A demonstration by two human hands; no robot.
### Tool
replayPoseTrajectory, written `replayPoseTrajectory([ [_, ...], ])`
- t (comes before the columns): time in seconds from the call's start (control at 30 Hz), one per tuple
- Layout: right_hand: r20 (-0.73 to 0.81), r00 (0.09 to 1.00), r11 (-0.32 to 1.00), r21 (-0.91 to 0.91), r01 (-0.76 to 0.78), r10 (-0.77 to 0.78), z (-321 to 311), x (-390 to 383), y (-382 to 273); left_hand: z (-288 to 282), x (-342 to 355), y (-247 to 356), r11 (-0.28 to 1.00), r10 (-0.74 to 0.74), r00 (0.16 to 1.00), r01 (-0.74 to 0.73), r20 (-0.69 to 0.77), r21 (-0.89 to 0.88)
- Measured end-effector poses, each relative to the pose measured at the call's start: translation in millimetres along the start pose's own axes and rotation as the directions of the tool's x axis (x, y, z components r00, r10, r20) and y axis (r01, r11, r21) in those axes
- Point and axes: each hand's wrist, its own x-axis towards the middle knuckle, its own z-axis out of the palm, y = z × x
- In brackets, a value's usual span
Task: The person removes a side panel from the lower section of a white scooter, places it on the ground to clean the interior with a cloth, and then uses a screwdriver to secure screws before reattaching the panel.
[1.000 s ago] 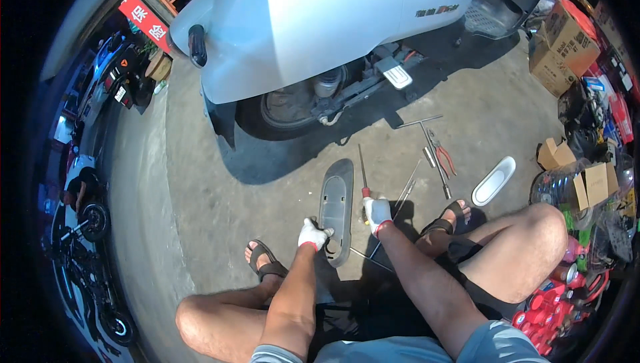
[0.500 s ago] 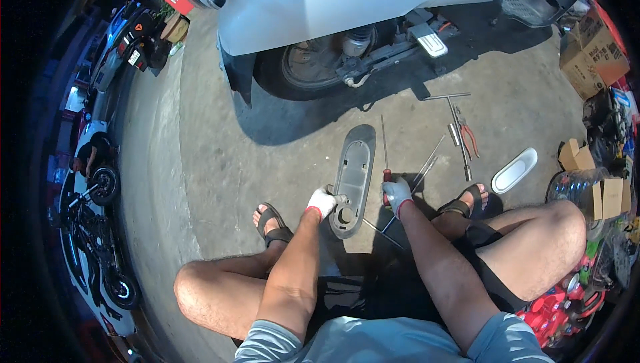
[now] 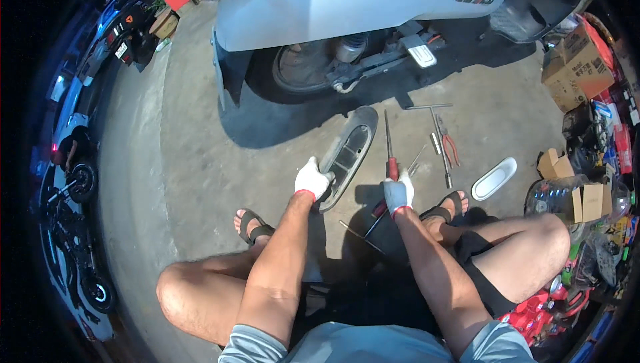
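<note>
A long oval grey-black plastic cover point(image 3: 365, 125) is tilted up on one side, its ribbed hollow inner face showing. My left hand point(image 3: 312, 180), in a white glove, is closed on its left edge near the lower end. To the right, my gloved right hand point(image 3: 399, 194) is wrapped round the red handle of a screwdriver point(image 3: 389, 138), whose shaft points away from me. Thin metal shafts point(image 3: 417, 158) show just beyond that hand. Below it lie another red handle point(image 3: 379, 209) and a T-shaped metal tool point(image 3: 364, 236), partly in shadow.
A white scooter point(image 3: 333, 10) stands ahead, wheel and footrest exposed. On the floor at right lie a T-handle wrench point(image 3: 441, 143), red-handled pliers point(image 3: 451, 150) and a white oval trim piece point(image 3: 494, 178). Cardboard boxes point(image 3: 577, 70) and clutter line the right side; my sandalled feet flank the tools.
The cover has been turned in my left hand, from flat facing up to tilted on edge, upper end swung right. My right hand has lifted slightly with the screwdriver. The whole view has shifted.
</note>
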Motion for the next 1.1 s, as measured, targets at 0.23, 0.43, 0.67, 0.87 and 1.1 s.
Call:
replayPoseTrajectory([
  [0.23,-0.147,0.988,0.991,0.11,0.073,-0.057,-81,52,-8,-1,13,73,0.992,0.097,0.993,-0.102,0.069,0.078],
  [0.43,-0.077,0.996,0.998,-0.03,0.051,-0.053,-223,61,-87,-8,60,124,0.912,0.304,0.949,-0.316,0.084,0.26],
  [0.67,-0.125,0.976,0.979,0.073,0.188,-0.178,-306,23,-84,20,77,142,0.888,0.437,0.899,-0.427,-0.021,0.173],
  [0.87,-0.07,0.959,0.952,-0.155,0.263,-0.276,-287,14,-71,28,73,133,0.942,0.312,0.948,-0.317,0.067,0.107],
  [1.1,-0.075,0.932,0.915,-0.233,0.328,-0.353,-274,19,-81,26,71,134,0.953,0.276,0.953,-0.288,0.128,0.093],
])
